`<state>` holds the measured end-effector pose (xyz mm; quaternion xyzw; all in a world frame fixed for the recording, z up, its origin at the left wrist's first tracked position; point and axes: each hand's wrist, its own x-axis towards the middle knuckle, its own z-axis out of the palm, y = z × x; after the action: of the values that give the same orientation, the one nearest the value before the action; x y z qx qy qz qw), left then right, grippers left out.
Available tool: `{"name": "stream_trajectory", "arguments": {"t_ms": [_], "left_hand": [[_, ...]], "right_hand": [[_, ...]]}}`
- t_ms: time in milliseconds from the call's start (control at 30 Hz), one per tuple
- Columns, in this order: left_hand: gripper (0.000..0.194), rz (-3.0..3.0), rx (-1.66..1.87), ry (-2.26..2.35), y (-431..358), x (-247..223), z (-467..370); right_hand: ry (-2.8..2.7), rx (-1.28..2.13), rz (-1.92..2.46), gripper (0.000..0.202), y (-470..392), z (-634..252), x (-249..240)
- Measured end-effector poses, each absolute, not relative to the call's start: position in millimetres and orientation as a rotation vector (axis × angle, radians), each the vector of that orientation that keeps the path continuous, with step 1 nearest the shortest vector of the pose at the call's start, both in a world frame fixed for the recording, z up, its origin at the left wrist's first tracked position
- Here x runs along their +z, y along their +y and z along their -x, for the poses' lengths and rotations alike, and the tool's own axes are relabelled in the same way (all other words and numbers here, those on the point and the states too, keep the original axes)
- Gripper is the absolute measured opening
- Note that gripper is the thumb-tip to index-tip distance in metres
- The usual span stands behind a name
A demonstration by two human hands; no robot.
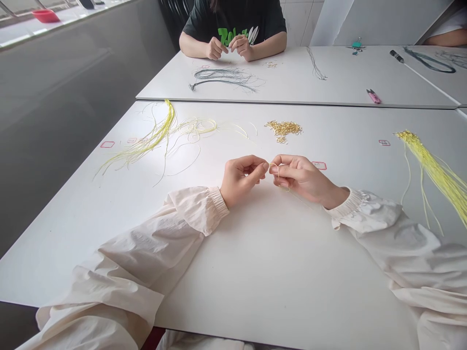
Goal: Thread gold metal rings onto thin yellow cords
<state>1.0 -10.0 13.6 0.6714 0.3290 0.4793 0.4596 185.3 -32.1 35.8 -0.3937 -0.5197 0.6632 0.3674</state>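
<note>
My left hand [242, 179] and my right hand [302, 177] meet fingertip to fingertip above the white table [255, 272]. Both pinch a thin yellow cord [278, 171], which loops by my right fingers and trails down to the right. Any small part between the fingertips is too tiny to make out. Just beyond my hands lies a pile of small gold pieces [285, 128]. A bundle of loose yellow cords [166, 124] is spread at the left. Another yellow bundle [434, 163], with gold pieces at its top end, lies at the right.
Across the table a person [233, 29] works with both hands near dark cords [224, 78]. Pink snips [374, 96], a teal clip [356, 44] and a black-handled tool [396, 56] lie on the far table. A grey wall [73, 112] runs along the left.
</note>
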Motion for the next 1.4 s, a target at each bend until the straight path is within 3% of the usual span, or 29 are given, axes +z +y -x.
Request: {"name": "stream_trajectory", "arguments": {"t_ms": [433,867,1400], "left_hand": [[0.02,-1.648,1.193,0.892,-7,16,-3],[0.021,-1.578,1.145,0.852,-8,19,-4],[0.022,-1.514,1.126,0.778,-10,19,-4]], "right_hand": [[-1.213,1.428,1.092,0.026,-47,-167,30],[-1.434,1.203,1.108,0.017,-48,-171,24],[-1.423,1.218,1.099,0.012,-44,-174,19]]}}
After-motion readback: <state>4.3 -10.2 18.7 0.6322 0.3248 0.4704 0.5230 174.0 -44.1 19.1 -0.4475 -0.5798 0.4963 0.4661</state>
